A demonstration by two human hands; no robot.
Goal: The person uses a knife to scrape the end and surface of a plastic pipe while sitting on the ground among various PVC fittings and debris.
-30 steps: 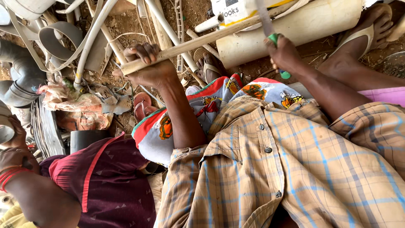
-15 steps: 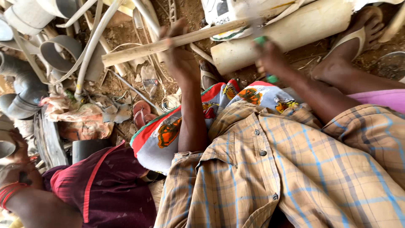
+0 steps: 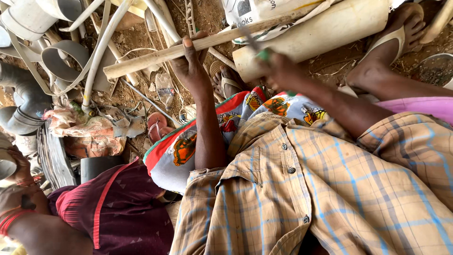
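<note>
Bare dirt ground (image 3: 137,42), littered with grey pipe offcuts (image 3: 61,59) and white tubing (image 3: 101,47). Left hand (image 3: 188,63) clamped around a long wooden stick (image 3: 155,55), which lies slanted across the ground above the knees. Right hand (image 3: 278,71) motion-blurred, fist closed on a green-handled tool (image 3: 262,53) whose blade meets the stick just beside a large cream pipe (image 3: 325,33). Another person's maroon garment (image 3: 118,208) at lower left.
</note>
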